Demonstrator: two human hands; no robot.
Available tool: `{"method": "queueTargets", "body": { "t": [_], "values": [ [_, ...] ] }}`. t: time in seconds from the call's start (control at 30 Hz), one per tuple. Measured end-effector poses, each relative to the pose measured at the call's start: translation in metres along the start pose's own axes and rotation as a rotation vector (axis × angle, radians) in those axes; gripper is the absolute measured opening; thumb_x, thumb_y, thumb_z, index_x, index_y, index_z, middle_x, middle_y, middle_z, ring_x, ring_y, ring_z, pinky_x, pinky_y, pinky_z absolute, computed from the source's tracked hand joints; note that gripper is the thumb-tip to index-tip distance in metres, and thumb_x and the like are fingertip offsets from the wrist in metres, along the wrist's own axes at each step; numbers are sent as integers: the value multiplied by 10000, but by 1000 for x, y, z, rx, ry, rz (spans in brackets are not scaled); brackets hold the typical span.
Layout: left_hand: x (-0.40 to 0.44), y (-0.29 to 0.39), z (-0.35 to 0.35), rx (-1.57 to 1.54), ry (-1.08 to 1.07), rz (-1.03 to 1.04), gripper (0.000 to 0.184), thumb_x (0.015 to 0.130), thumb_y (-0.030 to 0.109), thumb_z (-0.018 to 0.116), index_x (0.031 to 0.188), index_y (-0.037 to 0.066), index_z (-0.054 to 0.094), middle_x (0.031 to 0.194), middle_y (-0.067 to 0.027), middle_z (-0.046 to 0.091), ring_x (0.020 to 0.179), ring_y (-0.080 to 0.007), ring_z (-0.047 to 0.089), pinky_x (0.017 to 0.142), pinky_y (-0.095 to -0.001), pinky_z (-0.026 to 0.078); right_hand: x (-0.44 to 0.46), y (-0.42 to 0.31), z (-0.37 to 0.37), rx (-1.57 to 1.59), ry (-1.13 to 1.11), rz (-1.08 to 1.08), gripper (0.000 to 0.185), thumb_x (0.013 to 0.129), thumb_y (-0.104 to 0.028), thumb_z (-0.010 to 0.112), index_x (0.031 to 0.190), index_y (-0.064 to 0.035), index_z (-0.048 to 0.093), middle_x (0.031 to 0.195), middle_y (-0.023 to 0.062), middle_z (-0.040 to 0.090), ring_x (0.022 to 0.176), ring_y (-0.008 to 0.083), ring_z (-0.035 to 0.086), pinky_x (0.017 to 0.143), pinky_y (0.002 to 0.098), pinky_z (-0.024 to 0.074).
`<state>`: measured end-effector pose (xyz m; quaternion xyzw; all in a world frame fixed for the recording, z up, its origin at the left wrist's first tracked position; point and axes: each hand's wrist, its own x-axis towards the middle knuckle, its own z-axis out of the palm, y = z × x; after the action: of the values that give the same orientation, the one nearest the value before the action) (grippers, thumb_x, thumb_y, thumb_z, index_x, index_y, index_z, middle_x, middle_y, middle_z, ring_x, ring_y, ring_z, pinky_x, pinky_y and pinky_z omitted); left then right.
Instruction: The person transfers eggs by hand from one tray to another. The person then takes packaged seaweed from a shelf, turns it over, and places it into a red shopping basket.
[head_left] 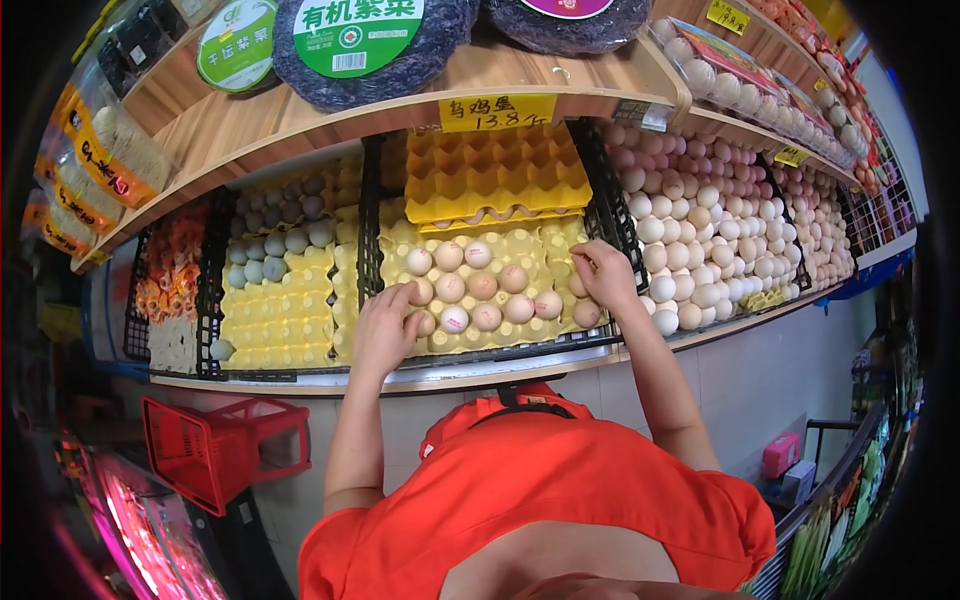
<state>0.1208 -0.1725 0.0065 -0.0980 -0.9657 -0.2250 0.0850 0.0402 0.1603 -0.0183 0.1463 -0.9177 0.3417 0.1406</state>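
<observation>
L hand (386, 322) curls at left-end eggs (483, 286), R hand (604, 276) bends by right-end ones; can't tell if either grips. Eggs sit in yellow tray (553, 245), rows L–R, pink stamps mostly up, indiv. axes unclear. Sign (498, 112) above: "乌鸡蛋 13.8"; shelf pack (362, 45): "有机紫菜".

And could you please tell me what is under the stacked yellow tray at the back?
Eggs peek out under the front edge of the tray; anything farther back is hidden.
</observation>
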Motion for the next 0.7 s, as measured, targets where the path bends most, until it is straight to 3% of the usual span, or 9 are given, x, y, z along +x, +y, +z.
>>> {"method": "queueTargets", "body": {
  "t": [0.27,0.7],
  "values": [
    [0,0,-2,-28,-31,-27,393,764,148,622,1136,50,541,1086,-133,574,968,-339,542,842,-396,431,-1,0,0,-19,-5,-7,104,766,-83,605,854,-47,644,822,126,619,775,315,598,678,372,482],
    [-2,-3,3,-35,44,-7,339,736,128,635,1057,48,563,1034,-109,588,918,-307,561,796,-381,436,-1,-5,-1,-51,-18,7,96,766,-117,616,837,-61,649,825,117,627,775,306,604,684,369,485]
  ]
}}
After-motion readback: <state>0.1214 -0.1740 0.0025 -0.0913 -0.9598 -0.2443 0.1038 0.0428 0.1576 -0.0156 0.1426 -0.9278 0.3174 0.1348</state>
